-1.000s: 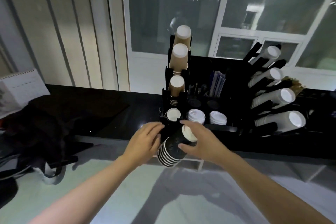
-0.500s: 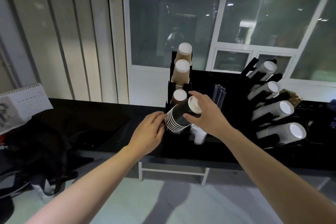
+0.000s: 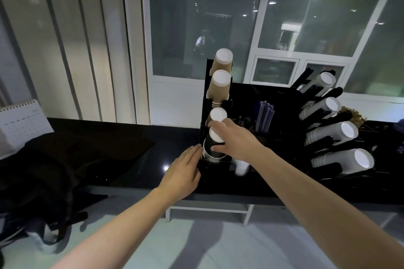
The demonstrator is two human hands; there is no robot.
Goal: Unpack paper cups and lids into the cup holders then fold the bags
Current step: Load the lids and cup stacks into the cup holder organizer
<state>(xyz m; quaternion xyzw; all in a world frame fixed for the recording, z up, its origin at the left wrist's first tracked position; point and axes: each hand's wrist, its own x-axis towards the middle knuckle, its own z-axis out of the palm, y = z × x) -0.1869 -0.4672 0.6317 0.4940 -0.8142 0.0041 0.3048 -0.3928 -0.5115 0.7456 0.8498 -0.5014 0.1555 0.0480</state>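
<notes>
My right hand point(image 3: 235, 143) grips a stack of black paper cups point(image 3: 213, 150), white bottoms up, tilted in the lowest slot of the black cup holder point(image 3: 204, 129). Its thumb lies under the stack and its fingers curl over the top. My left hand point(image 3: 184, 171) is flat with straight fingers, their tips touching the stack's rims at the holder's left side. Above, brown cup stacks point(image 3: 220, 82) fill the upper slots. White lids point(image 3: 240, 166) sit just right of the stack, partly hidden by my right wrist.
A second black rack at the right holds several stacks of white cups point(image 3: 341, 161). Straws point(image 3: 264, 113) stand in the middle compartment. A dark bag point(image 3: 32, 183) lies on the black counter point(image 3: 135, 159) at left, with a desk calendar point(image 3: 21, 122) behind it.
My right hand has carried the black cup stack up from counter edge and set it into the holder's lowest slot. My left hand followed and opened flat beside it.
</notes>
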